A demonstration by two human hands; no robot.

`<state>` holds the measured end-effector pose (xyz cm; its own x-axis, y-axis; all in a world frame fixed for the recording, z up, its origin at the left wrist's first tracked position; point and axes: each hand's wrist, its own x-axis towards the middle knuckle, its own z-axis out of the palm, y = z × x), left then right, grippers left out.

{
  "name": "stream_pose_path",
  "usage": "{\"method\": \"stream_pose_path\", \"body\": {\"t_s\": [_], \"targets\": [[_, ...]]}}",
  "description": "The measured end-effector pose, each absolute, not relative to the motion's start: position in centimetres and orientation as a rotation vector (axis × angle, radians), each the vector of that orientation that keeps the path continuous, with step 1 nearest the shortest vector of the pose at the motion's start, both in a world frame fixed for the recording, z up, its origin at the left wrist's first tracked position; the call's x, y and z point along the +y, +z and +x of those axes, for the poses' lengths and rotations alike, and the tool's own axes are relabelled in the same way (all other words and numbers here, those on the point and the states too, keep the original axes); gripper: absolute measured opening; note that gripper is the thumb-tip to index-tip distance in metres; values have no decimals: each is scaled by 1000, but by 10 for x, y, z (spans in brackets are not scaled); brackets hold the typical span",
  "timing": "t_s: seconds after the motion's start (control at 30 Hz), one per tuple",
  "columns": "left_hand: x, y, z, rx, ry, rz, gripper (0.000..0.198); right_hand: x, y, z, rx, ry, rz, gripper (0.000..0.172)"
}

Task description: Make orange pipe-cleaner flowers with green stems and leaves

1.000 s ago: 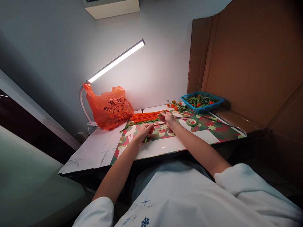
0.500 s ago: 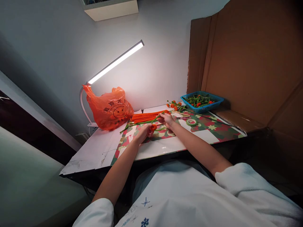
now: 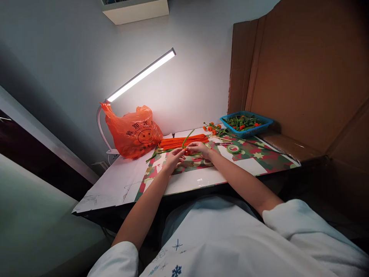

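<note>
My left hand (image 3: pixel 174 158) is closed on a small orange pipe-cleaner flower (image 3: pixel 188 152), which the fingers partly cover. A green pipe cleaner (image 3: pixel 188 137) sticks up from between the fingertips, leaning right. From the other side, my right hand (image 3: pixel 200 149) pinches at the foot of this green piece, its fingertips close to the left ones. Just behind the hands lies a bundle of orange pipe cleaners (image 3: pixel 173 143). Green pipe cleaners (image 3: pixel 154 154) lie to the left of it.
A roll of green tape (image 3: pixel 233 149) lies right of my hands. Finished orange flowers (image 3: pixel 211 128) rest behind it, beside a blue basket (image 3: pixel 245 133) of green and orange pieces. At the left stand an orange plastic bag (image 3: pixel 132 132) and a lit lamp (image 3: pixel 141 76). Cardboard (image 3: pixel 300 77) walls the right side.
My right hand has moved left and slightly down to meet my left hand. The green pipe cleaner, stretched to the right before, now points upward. The flower is more covered by fingers.
</note>
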<state>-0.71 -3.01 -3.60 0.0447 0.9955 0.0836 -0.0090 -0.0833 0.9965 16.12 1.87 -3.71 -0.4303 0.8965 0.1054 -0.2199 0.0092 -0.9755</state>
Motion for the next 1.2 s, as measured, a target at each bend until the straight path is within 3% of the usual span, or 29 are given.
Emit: {"method": "stream_pose_path", "body": {"t_s": [0.33, 0.53, 1.2], "targets": [[-23, -35, -10, 1030, 1306, 1141, 31, 12, -34, 164, -1516, 1487, -734, 29], [-23, -31, -10, 1041, 1240, 989, 22, 16, -39, 163, -1541, 1429, -744, 23], [-17, -45, -20, 987, 1080, 1173, 34, 20, -38, 165, -1508, 1397, -747, 24]]}}
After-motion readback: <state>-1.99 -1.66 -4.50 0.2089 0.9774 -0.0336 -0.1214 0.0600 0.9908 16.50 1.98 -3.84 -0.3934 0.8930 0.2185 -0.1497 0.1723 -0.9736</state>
